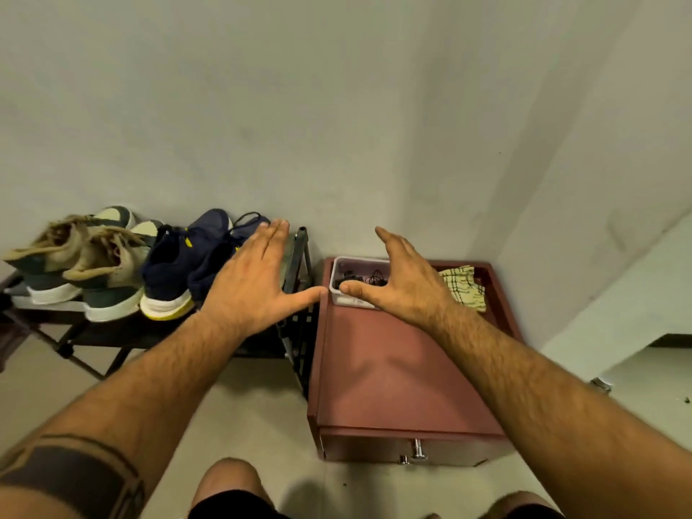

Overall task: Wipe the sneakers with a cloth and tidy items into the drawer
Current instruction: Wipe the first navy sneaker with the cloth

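Note:
Two pairs of sneakers stand on a low dark rack [75, 331] at the left: a beige and green pair [82, 264] and a navy pair [179, 271] with white and yellow soles. A yellow checked cloth [464, 288] lies at the back of the red-brown drawer cabinet [397, 368], beside a small white tray [350, 299] holding dark cables. My left hand [254, 282] hovers flat with straight fingers in front of the navy pair. My right hand [404, 279] hovers over the tray, fingers straight, holding nothing.
The cabinet's drawer front [374, 449] with a metal handle [417, 453] faces me and looks closed. A pale wall runs behind everything. Pale floor lies between the rack and my knees [228, 485]. A wall corner juts out at the right.

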